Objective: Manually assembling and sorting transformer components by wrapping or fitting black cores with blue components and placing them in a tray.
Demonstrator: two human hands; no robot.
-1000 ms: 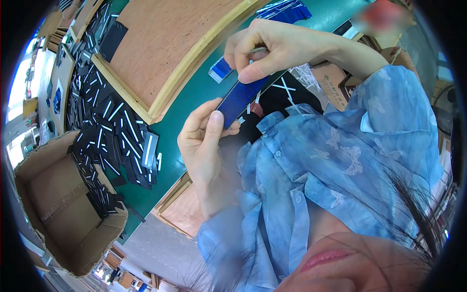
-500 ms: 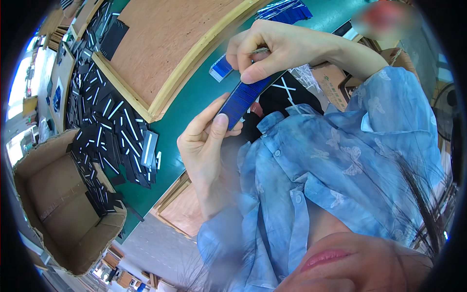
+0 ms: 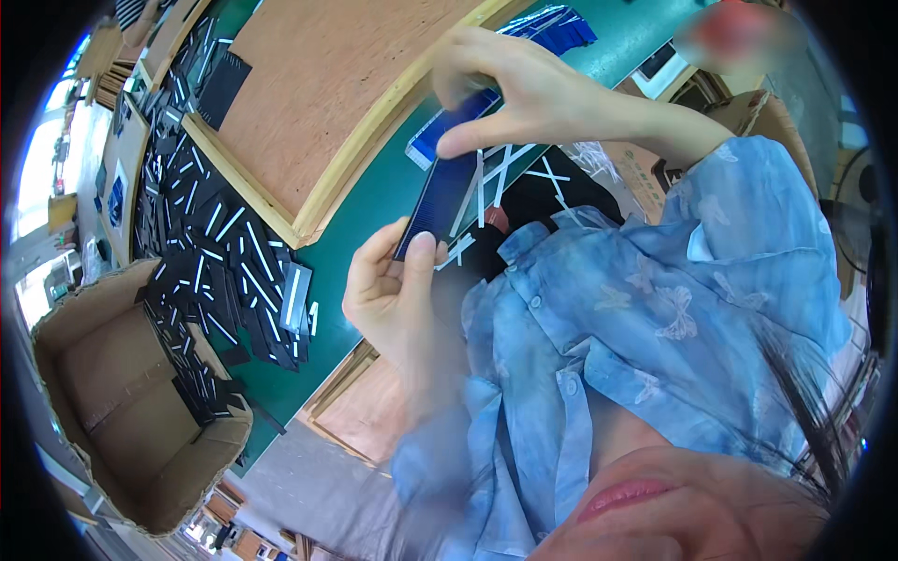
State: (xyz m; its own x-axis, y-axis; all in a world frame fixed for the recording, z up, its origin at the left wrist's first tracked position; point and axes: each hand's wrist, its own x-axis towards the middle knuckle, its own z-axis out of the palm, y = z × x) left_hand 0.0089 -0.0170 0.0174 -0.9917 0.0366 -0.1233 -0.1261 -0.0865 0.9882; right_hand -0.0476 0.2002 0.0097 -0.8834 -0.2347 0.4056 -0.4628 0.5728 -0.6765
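My left hand (image 3: 388, 294) pinches the lower end of a long dark blue strip (image 3: 432, 204) with fine ridges across its face. The strip slants up toward my right hand (image 3: 491, 89), whose thumb lies over its upper part. The fingers of that hand are blurred and stand apart from the thumb, with blue showing in the gap. Another blue piece with a pale edge (image 3: 421, 142) lies on the green table (image 3: 351, 201) behind the strip. White narrow strips (image 3: 502, 173) lie scattered over dark cloth below my hands.
A large wooden board with a raised pale frame (image 3: 351, 122) rests on the table. Left of it spreads a heap of black pieces with white strips (image 3: 224, 248), reaching an open cardboard box (image 3: 117, 374). Blue strips (image 3: 561, 30) lie at the far edge; a carton (image 3: 631, 168) stands at right.
My right hand has loosened its pinch and shifted up, its fingers parting from the thumb. The blue strip has turned steeper, and more white strips show beneath it. My left hand keeps its hold.
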